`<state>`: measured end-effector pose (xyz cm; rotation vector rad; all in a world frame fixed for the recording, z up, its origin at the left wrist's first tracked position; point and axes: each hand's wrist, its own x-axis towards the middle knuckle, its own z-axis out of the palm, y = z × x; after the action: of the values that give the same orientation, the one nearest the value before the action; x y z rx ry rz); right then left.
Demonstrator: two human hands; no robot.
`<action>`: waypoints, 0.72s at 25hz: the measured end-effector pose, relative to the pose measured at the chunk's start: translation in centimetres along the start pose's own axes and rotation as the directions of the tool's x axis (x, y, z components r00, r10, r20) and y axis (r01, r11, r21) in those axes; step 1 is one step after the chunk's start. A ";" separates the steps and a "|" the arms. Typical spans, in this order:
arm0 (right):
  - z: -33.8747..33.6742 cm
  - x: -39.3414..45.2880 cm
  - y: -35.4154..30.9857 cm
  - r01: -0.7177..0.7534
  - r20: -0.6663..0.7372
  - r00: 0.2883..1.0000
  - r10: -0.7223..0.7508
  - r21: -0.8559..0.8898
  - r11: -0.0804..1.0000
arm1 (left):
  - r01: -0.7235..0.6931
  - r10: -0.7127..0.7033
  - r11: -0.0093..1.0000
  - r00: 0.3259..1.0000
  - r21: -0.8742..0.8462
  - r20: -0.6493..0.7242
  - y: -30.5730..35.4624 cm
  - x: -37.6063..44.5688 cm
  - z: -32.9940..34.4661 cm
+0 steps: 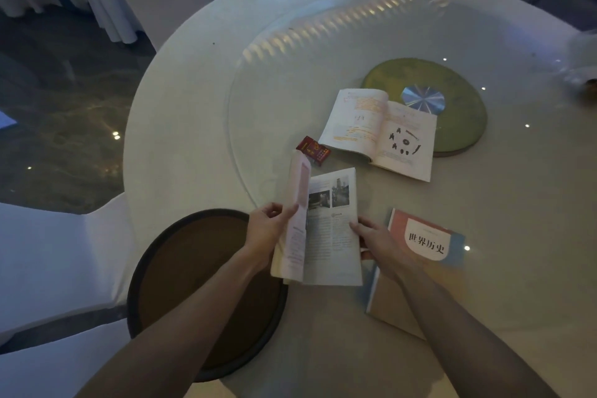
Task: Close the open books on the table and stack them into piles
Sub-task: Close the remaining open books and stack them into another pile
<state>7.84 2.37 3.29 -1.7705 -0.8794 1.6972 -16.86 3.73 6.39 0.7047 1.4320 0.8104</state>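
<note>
A half-open book [332, 236] lies near the table's front edge, its right page flat and showing photos and text. My left hand [266, 229] grips its left half, which stands raised and folded toward the right. On the right page's outer edge rests my right hand [374, 237], gripping it. A closed book with a pink and blue cover [429, 242] lies just right of that hand, partly under my right forearm. Farther back, a second open book [381, 131] lies flat with highlighted text and pictures of artefacts.
A small red box [313, 150] sits between the two open books. A dark round tray [181, 284] overhangs the table's front left. A green round mat with a shiny disc [452, 126] lies behind the far book. White-covered chairs [48, 262] stand around the round table [193, 139].
</note>
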 end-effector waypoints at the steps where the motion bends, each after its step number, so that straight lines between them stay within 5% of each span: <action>1: 0.2 -0.4 0.3 -0.006 0.000 1.000 0.006 0.026 1.000 | 0.010 -0.010 0.999 1.000 0.032 0.006 -0.3 -0.1 1.0; 12: 1.5 -1.7 3.9 -0.072 -0.036 0.996 0.076 0.113 0.991 | 0.132 -0.146 0.986 0.980 0.105 0.136 -6.9 1.3 6.4; 18: 1.2 -2.1 3.6 -0.120 -0.092 0.987 0.135 0.157 0.980 | 0.121 -0.061 0.929 0.982 0.349 -0.177 -7.5 1.4 3.4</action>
<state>6.99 -1.57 1.86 -1.8254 -0.5878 1.6880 -13.07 0.88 -0.53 0.8543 1.7747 0.5469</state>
